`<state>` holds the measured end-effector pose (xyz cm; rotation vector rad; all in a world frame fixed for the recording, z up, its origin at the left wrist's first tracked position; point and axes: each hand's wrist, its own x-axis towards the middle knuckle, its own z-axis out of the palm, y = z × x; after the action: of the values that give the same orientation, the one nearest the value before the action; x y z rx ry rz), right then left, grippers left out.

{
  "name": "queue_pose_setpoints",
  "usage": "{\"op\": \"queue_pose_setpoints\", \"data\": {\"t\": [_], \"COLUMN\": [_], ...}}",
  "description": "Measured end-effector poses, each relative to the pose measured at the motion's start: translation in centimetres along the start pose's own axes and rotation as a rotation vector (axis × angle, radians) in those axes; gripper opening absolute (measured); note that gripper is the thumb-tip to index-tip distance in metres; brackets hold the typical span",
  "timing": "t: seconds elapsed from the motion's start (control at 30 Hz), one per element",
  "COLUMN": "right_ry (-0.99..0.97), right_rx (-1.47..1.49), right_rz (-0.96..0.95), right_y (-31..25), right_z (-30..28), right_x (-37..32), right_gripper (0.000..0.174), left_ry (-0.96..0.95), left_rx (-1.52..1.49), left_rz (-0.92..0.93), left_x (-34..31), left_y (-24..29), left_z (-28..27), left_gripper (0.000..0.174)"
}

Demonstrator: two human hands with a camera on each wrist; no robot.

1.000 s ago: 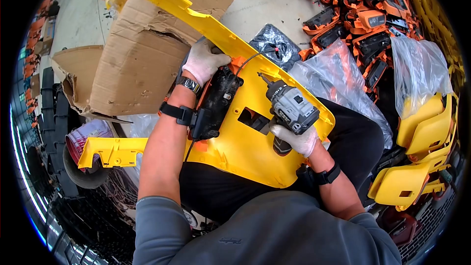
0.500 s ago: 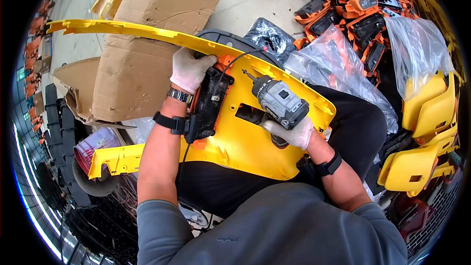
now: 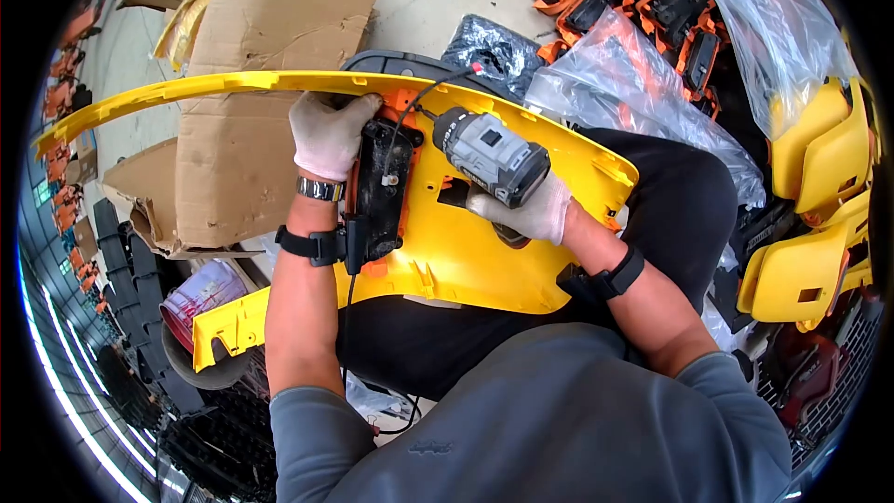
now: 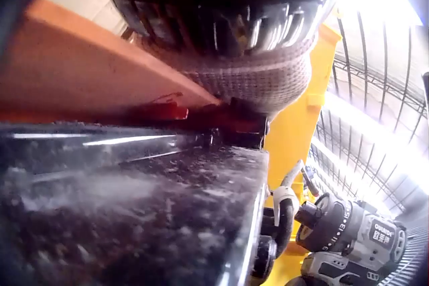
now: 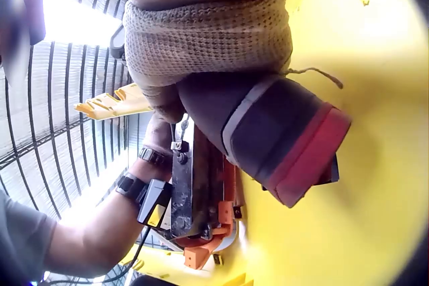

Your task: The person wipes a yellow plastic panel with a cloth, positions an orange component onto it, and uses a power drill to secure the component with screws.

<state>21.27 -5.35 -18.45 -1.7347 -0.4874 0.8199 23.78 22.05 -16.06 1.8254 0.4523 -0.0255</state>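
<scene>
My gloved left hand (image 3: 326, 135) grips the far end of a black-and-orange housing (image 3: 384, 186), its thumb at the orange end piece; the other fingers are mostly hidden. The housing, with a thin black cable (image 3: 433, 84) looping over it, lies against the inner side of a curved yellow plastic panel (image 3: 484, 270) across my lap. My gloved right hand (image 3: 531, 210) holds a grey-and-black cordless drill (image 3: 494, 154) by its handle. The drill's bit points at the orange end piece, close to my left thumb. From the right wrist view, the drill's red-edged base (image 5: 312, 155) hangs over the panel.
Cardboard (image 3: 279, 9) stands beyond the panel on the left, with a bucket (image 3: 205, 289) nearer me. Orange-and-black housings (image 3: 684, 9) are heaped at the far right beside clear plastic film (image 3: 643, 93). Yellow panels (image 3: 792, 265) are stacked at right.
The panel has turned, its long arm swinging left and toward me, and the left hand has moved with it. The drill has moved left, its bit now at the housing's orange end.
</scene>
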Motion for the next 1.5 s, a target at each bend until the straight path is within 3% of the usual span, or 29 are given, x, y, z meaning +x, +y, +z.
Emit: {"op": "queue_pose_setpoints", "data": {"t": [0.07, 0.17, 0.2, 0.27, 0.4, 0.53, 0.63, 0.73, 0.77, 0.87, 0.93, 1.0, 1.1, 1.23, 1.43, 1.47, 1.5], "right_ry": [-0.050, -0.014, 0.013, 0.045, 0.053, 0.102, 0.093, 0.022, 0.005, 0.041, 0.069, 0.150, 0.273, 0.413, 0.406, 0.410, 0.391], "right_rx": [-0.027, -0.143, -0.136, -0.099, 0.085, -0.198, 0.011, 0.050, -0.051, -0.012, 0.255, 0.330, 0.403, 0.566, 0.673, 0.701, 0.714], "right_rz": [0.059, -0.129, -0.164, -0.179, -0.111, -0.277, -0.097, 0.097, 0.114, 0.102, 0.152, 0.147, 0.236, 0.147, 0.073, 0.069, 0.070], "right_y": [-0.8, -1.6, -1.8, -2.2, -1.9, -1.1, -0.3, -0.2, -0.2, -0.5, -0.5, -1.7, -4.2, -6.7, -5.5, -5.3, -5.0], "right_z": [-0.4, -1.3, -1.5, -1.6, -1.5, -1.8, -1.3, -1.5, -1.8, -2.6, -3.6, -5.3, -8.3, -11.1, -12.5, -12.5, -12.7], "right_x": [-0.1, -0.3, -0.3, -0.6, -1.4, -1.5, -2.0, -3.2, -3.4, -4.6, -5.3, -5.7, -7.2, -9.4, -11.9, -12.2, -12.4], "right_gripper": [0.057, 0.049, 0.045, 0.043, 0.043, 0.044, 0.046, 0.049, 0.050, 0.052, 0.053, 0.052, 0.052, 0.049, 0.051, 0.051, 0.050], "left_ry": [0.024, -0.014, -0.108, -0.116, -0.139, -0.102, -0.114, -0.075, -0.102, -0.119, -0.141, -0.201, -0.212, -0.212, -0.109, -0.064, 0.046], "left_rx": [0.026, 0.124, 0.036, 0.130, 0.001, -0.008, 0.076, -0.034, -0.032, 0.037, -0.003, 0.226, 0.224, 0.065, 0.004, 0.013, 0.220], "left_rz": [0.027, 0.063, 0.228, 0.319, 0.216, 0.117, 0.005, -0.059, -0.080, -0.103, -0.137, -0.107, -0.118, -0.185, -0.174, -0.220, -0.108], "left_x": [-0.3, -0.7, -0.7, -0.6, -0.3, 0.2, 1.1, 1.8, 2.3, 3.3, 4.0, 5.5, 5.3, 4.6, 3.4, 2.5, 1.4], "left_y": [1.0, 2.9, 2.9, 2.7, 2.2, 0.7, -0.2, -1.7, -2.7, -3.6, -4.1, -5.5, -4.6, -5.0, -5.6, -4.4, -3.2], "left_z": [0.3, 0.6, 1.0, 1.9, 2.4, 2.2, 1.8, 1.7, 1.4, 1.2, 1.1, 0.3, 0.4, 0.4, -1.7, -2.0, -2.2], "left_gripper": [0.012, 0.013, 0.014, 0.016, 0.018, 0.018, 0.022, 0.019, 0.028, 0.027, 0.032, 0.037, 0.039, 0.032, 0.033, 0.033, 0.033]}}
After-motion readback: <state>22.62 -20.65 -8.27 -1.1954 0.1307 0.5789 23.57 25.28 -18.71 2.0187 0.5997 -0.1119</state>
